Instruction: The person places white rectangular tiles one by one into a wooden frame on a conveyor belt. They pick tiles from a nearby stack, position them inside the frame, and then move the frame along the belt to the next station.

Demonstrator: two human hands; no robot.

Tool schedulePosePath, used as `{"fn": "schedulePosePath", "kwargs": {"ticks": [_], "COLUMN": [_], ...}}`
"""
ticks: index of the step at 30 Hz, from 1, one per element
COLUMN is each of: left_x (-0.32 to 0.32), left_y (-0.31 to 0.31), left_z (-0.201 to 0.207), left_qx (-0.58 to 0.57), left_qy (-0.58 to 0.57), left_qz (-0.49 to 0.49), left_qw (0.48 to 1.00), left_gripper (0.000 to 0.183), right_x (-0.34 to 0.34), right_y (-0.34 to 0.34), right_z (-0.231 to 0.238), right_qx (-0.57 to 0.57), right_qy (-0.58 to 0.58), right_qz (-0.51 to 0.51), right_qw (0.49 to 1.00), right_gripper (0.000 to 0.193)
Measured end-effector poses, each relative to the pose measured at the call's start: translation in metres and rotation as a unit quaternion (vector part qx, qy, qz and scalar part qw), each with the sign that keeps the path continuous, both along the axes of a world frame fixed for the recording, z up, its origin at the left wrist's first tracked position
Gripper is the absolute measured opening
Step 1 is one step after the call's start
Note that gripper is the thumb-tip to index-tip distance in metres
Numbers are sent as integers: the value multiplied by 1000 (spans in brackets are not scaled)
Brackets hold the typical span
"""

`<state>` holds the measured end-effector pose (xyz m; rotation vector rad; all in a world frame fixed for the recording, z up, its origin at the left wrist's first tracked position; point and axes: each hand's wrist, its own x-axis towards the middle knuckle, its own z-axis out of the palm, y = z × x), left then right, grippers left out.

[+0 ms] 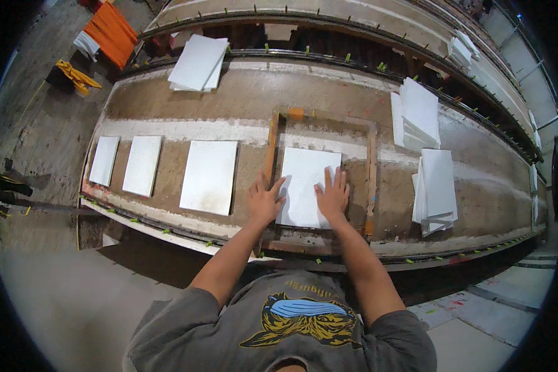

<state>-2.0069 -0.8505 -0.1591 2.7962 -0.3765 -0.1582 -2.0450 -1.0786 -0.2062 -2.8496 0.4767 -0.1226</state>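
Note:
A white rectangular sheet (305,162) lies on the long table (328,93) in front of me, inside a brown wooden frame (371,173). My left hand (266,199) is open at the sheet's left edge, its fingers spread and pointing away from me, near the frame's left bar. At the right edge, my right hand (333,194) lies flat and open, fingertips on the sheet. Nothing is gripped in either hand. Whether a mesh spans the frame, I cannot tell.
Three single white sheets (209,177) lie in a row to the left. White stacks sit at the far left (197,62), far right (418,115) and right (437,186). Small green clips (348,57) line the table's rails. Orange cloth (110,34) hangs beyond the left end.

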Motion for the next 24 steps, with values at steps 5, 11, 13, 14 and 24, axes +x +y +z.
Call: {"fn": "schedulePosePath", "kwargs": {"ticks": [5,11,13,14,24], "left_x": [0,-1,-2,-3,-19], "left_y": [5,2,3,3,-137], "left_z": [-9,-12,-8,-9,31], "left_qx": [41,61,47,45,-204], "left_qy": [-17,-23,-50,-57,-118], "left_qz": [-21,-13,-37,-43,-110], "left_qw": [999,998,997,996,966], "left_gripper": [54,53,55,55,51], "right_x": [-7,-4,-2,-4,-91], "right_y": [4,1,-7,-17,-280], "right_z": [-7,-13,8,20,67], "right_qx": [-7,-9,10,12,-86], "right_qy": [26,80,106,65,-230], "right_qz": [27,38,62,67,-141], "right_qw": [999,996,992,996,959], "right_gripper": [69,72,74,75,70]}}
